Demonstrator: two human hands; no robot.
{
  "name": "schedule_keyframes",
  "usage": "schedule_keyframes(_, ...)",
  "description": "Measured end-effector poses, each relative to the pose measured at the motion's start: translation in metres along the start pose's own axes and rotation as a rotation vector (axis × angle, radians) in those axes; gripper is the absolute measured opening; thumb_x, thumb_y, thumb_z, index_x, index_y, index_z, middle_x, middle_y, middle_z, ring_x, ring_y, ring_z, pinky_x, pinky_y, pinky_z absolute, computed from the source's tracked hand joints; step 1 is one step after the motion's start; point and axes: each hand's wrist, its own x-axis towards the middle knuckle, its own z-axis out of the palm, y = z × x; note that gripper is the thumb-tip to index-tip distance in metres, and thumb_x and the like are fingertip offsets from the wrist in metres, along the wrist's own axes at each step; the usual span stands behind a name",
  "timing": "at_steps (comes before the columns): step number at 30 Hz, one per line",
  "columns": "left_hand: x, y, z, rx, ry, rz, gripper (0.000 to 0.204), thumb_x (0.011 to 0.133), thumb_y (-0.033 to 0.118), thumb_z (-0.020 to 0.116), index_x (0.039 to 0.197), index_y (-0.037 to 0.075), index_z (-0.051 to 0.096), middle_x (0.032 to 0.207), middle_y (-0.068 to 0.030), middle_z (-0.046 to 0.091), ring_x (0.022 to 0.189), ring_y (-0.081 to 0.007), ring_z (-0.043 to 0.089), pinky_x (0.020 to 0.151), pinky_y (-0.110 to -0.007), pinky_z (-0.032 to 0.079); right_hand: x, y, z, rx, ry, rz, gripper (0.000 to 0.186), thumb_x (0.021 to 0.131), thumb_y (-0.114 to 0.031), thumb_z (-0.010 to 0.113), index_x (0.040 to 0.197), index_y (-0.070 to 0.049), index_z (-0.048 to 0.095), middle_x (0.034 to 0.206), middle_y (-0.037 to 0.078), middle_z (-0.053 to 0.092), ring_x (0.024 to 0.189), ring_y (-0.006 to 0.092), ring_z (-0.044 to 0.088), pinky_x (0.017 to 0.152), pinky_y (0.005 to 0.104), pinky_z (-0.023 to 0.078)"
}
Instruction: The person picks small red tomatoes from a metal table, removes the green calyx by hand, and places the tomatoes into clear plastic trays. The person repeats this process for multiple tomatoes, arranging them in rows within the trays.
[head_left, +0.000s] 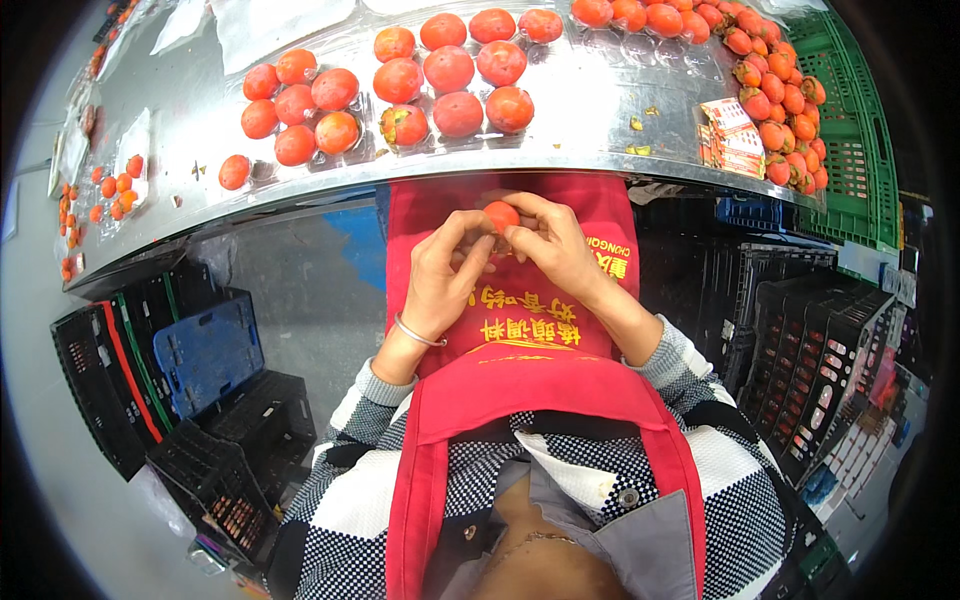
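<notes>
Close to the table's front edge, before my red apron [600, 225], both hands meet around a small orange-red persimmon [501, 215]. The thumb and fingers of my right hand [556, 250] grip its right side. My left hand [446, 265], with a bracelet at the wrist, pinches at its left side; some of those fingertips are hidden. Beyond them on the metal table [570, 130], persimmons stand in clear plastic trays. One persimmon [404, 126] in the middle tray shows a green-brown leafy cap. At the left, a partly filled tray [262, 170] has a lone persimmon [234, 172] in its near corner.
Loose persimmons [785, 115] are heaped at the table's right end beside a green crate [850, 130]. A sheet of printed labels [733, 138] lies near them. Leaf scraps [637, 149] dot the metal. Black crates [815, 350] stand on the floor right and left, with a blue crate [208, 355] at left.
</notes>
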Motion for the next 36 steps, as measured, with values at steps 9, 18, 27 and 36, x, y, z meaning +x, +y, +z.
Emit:
schedule_keyframes(9, 0.001, 0.001, 0.001, 0.063, 0.011, 0.065, 0.017, 0.102, -0.003, 0.065, 0.119, 0.000, 0.067, 0.102, -0.0110, 0.073, 0.084, -0.0166, 0.076, 0.069, -0.028, 0.063, 0.001, 0.002, -0.004, 0.056, -0.037, 0.036, 0.041, 0.096, -0.013, 0.061, 0.130, 0.009, 0.065, 0.100, 0.010, 0.075, 0.078, 0.0113, 0.069, 0.070, 0.0278, 0.057)
schedule_keyframes(18, 0.001, 0.001, 0.000, 0.051, 0.015, 0.041, 0.018, 0.102, -0.003, 0.065, 0.119, -0.001, 0.066, 0.101, -0.0102, 0.072, 0.085, -0.0167, 0.076, 0.070, -0.029, 0.065, 0.003, 0.007, -0.007, 0.079, -0.067, 0.029, 0.043, 0.100, -0.018, 0.065, 0.133, 0.009, 0.064, 0.101, 0.009, 0.075, 0.076, 0.0101, 0.066, 0.066, 0.0275, 0.055)
schedule_keyframes(27, 0.000, 0.000, 0.000, 0.050, 0.009, 0.046, 0.017, 0.102, -0.004, 0.065, 0.119, 0.000, 0.065, 0.100, -0.0102, 0.072, 0.087, -0.0161, 0.076, 0.070, -0.029, 0.065, 0.002, 0.014, 0.010, -0.122, 0.076, -0.147, 0.033, 0.112, -0.026, 0.058, 0.116, 0.005, 0.069, 0.091, 0.010, 0.076, 0.069, 0.0113, 0.069, 0.059, 0.0265, 0.053)
schedule_keyframes(36, 0.001, -0.002, -0.011, 0.143, 0.001, 0.142, 0.015, 0.103, -0.005, 0.062, 0.118, -0.001, 0.063, 0.098, -0.0090, 0.069, 0.085, -0.0138, 0.073, 0.076, -0.028, 0.063, 0.004, 0.024, -0.003, 0.180, -0.046, 0.072, 0.036, 0.114, -0.032, 0.056, 0.120, 0.001, 0.070, 0.092, 0.006, 0.074, 0.063, 0.0093, 0.063, 0.055, 0.0233, 0.047)
